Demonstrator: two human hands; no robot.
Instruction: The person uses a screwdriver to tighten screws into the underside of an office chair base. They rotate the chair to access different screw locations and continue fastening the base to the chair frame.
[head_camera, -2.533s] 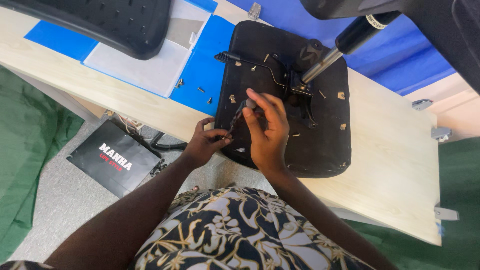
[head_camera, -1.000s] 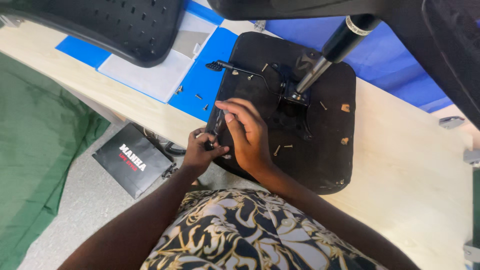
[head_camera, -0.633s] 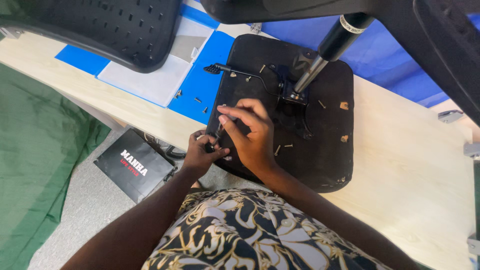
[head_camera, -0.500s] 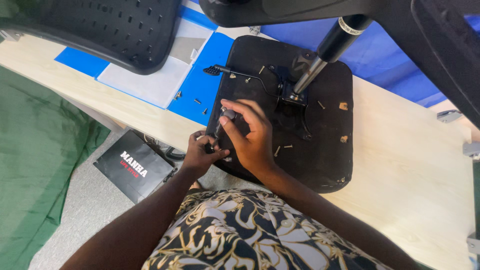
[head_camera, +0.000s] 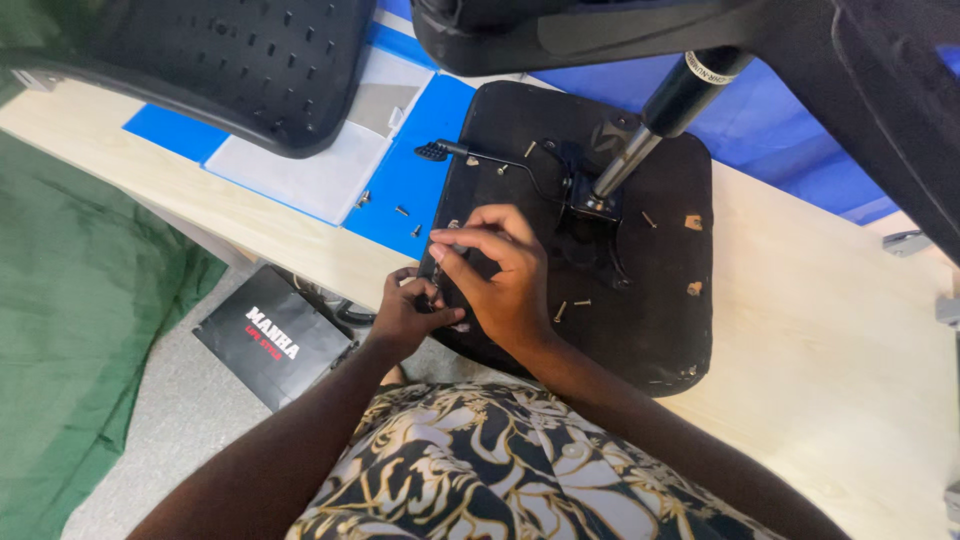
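Both my hands work at the seat's near-left edge.

My left hand (head_camera: 408, 315) pinches something small at the edge of the seat (head_camera: 660, 330), which lies underside up on the table (head_camera: 820, 330); my right hand (head_camera: 500, 275) grips a thin tool (head_camera: 447, 245) just above it, loose screws (head_camera: 570, 305) to its right.

— What else do you see on your feed?
— I see a pale wooden table (head_camera: 820, 360), a blue sheet (head_camera: 405, 180) with loose screws (head_camera: 402, 211), and a perforated black backrest (head_camera: 230, 60).
— And below?
— I see a black bag (head_camera: 275, 340) on the grey floor (head_camera: 170, 440), beside green cloth (head_camera: 80, 300).
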